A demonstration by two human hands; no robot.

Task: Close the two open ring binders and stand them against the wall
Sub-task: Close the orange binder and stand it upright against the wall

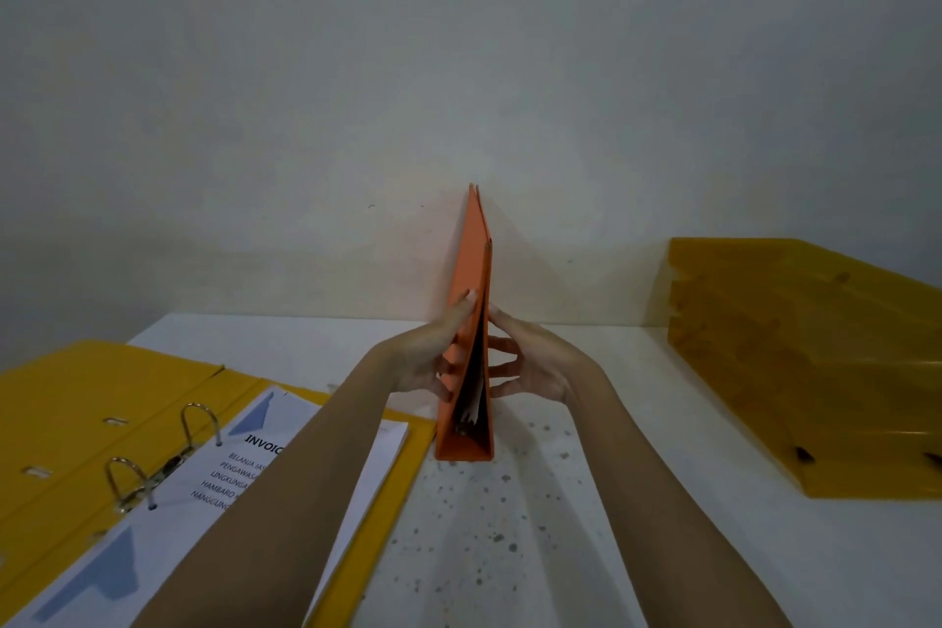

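Wall (459, 66) behind white tabletop (586, 551). Yellow binder (76, 423) open flat at left, papers exposed. Orange binder (471, 321) closed, upright near wall, pressed between left hand (433, 357) and right hand (530, 362), fingers flat on covers.

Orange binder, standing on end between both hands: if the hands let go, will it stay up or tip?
The orange binder looks narrow and tall, so probably tippy sideways. Both the left hand and right hand flank it. Its covers look stiff; few sheets inside suggest it is light.
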